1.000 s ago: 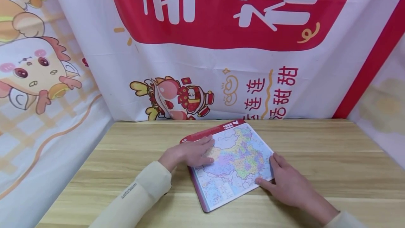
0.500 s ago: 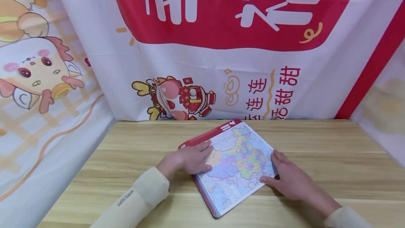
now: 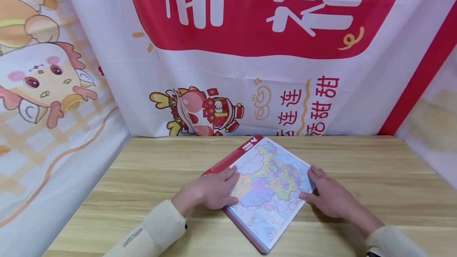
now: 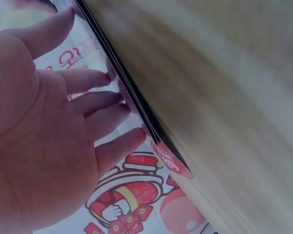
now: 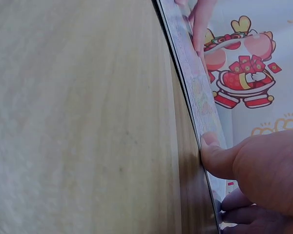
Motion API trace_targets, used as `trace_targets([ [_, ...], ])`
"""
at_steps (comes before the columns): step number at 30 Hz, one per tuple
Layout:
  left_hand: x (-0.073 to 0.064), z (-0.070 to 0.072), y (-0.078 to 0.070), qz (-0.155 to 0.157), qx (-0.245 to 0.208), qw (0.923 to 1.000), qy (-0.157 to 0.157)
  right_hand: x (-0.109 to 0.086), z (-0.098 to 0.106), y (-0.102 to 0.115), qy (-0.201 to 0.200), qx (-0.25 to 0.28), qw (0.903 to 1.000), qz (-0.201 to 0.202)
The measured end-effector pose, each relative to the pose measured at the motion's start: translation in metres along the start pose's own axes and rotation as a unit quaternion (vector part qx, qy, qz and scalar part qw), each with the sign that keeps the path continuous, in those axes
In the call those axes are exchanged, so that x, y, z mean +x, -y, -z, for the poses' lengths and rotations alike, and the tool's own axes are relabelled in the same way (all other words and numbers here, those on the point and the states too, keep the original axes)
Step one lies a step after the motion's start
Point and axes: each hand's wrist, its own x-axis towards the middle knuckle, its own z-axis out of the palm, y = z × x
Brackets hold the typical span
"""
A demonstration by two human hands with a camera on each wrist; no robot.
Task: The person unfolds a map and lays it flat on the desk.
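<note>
A thin map board (image 3: 271,181) with rounded corners lies turned at an angle on a wood-grain tabletop (image 3: 375,173), one corner near a hanging cloth (image 3: 221,66). Its printed map shows regions in pastel purple, yellow, green and blue, and a red band (image 3: 228,160) with white lettering runs along one side. A person's left hand (image 3: 214,191) rests across the board's left part, fingers straight and spread, its grip released. The right hand (image 3: 330,195) has its grip on the opposite corner, the thumb on one edge and the fingers along the adjoining edge. Both arms wear pale sleeves (image 3: 162,225). The white cloth behind carries a cartoon figure (image 3: 200,110) lying sideways, red and white characters, and a large red panel (image 3: 257,39).
</note>
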Motion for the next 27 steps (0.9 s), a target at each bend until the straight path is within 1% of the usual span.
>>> trace_targets([
  [8, -0.011, -0.004, -0.007, -0.005, 0.005, 1.0000, 0.002, 0.007, 0.001, -0.001, 0.015, -0.004, 0.9996, -0.023],
  [13, -0.017, -0.006, -0.010, -0.010, 0.012, 0.9999, 0.004, 0.010, 0.003, -0.002, 0.016, -0.008, 0.9995, -0.025],
  [18, -0.021, -0.008, -0.015, -0.019, 0.032, 0.9993, -0.007, 0.014, 0.004, -0.004, 0.020, -0.011, 0.9993, -0.029],
  [23, -0.021, -0.007, -0.015, -0.029, 0.043, 0.9985, -0.016, 0.014, 0.005, -0.004, 0.022, -0.007, 0.9993, -0.030],
  [27, -0.013, 0.000, -0.012, -0.036, 0.038, 0.9985, -0.018, 0.011, 0.005, 0.000, 0.011, -0.008, 0.9997, -0.022],
])
